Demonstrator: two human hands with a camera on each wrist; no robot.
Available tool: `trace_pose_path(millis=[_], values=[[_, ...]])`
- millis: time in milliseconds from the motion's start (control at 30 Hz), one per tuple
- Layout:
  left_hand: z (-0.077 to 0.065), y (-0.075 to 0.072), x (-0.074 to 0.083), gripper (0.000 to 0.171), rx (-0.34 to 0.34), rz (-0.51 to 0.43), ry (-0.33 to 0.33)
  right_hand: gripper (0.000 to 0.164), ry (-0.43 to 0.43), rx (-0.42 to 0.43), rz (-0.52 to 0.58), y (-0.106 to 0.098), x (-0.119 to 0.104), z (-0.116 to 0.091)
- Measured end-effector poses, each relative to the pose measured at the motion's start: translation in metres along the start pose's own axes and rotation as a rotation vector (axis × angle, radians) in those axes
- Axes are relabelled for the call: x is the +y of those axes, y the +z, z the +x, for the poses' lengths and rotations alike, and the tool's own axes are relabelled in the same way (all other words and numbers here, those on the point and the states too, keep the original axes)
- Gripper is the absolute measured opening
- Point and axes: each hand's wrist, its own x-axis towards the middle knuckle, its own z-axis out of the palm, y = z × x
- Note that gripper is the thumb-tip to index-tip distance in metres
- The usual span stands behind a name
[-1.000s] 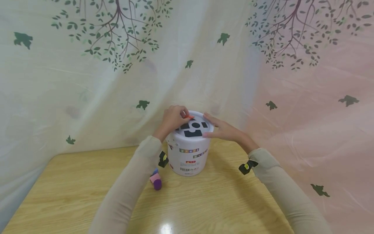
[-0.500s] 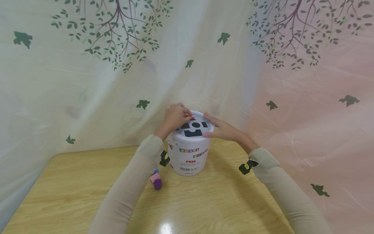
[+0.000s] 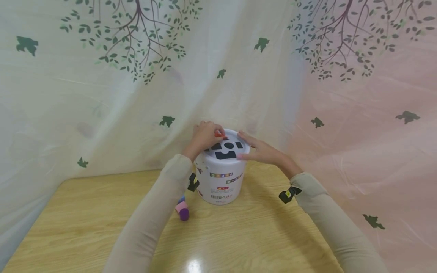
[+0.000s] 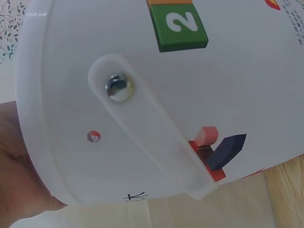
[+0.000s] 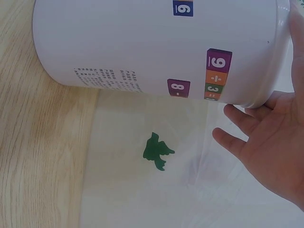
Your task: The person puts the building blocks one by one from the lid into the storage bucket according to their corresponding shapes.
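Observation:
A white bucket with printed sums on its side stands on the table, its white lid cut with dark shaped holes. At the lid's far left, my left hand pinches a small red-orange block over a hole; the block's shape is mostly hidden by the fingers. My right hand rests on the lid's right rim, thumb on the near edge and fingers on the far edge. In the right wrist view, the right hand's fingers are spread and fairly straight against the rim.
Left of the bucket, near my left forearm, lie a purple block, a pink block and a partly hidden blue block on the wooden table. A white strap handle hangs on the bucket's side. A printed curtain stands behind.
My left hand has shifted slightly over the lid and its fingers have moved around the red-orange block, which stays at the same hole. The right hand and the bucket have hardly moved.

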Motion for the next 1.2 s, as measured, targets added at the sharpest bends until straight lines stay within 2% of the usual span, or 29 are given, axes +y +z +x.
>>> trace_pose_path(millis=[233, 467, 600, 967, 1200], values=[[-0.0007, -0.0015, -0.0022, 0.024, 0.007, 0.006, 0.038, 0.102, 0.011, 0.002, 0.005, 0.0007, -0.0012, -0.0004], [0.0002, 0.0001, -0.0015, 0.025, -0.023, 0.041, 0.020, 0.103, 0.012, 0.000, -0.002, 0.0022, 0.0000, 0.0010], [0.0010, -0.0001, -0.0015, 0.024, -0.015, 0.051, 0.009, 0.102, 0.000, 0.001, 0.002, 0.0020, -0.0006, 0.0014], [-0.0002, -0.0036, -0.0026, 0.025, 0.007, 0.032, 0.032, 0.100, -0.006, 0.002, -0.008, 0.0006, 0.0003, 0.0018], [-0.0033, -0.0064, -0.0036, 0.027, 0.046, -0.043, 0.085, 0.101, 0.000, 0.001, 0.010, 0.0006, 0.0002, 0.0004]])
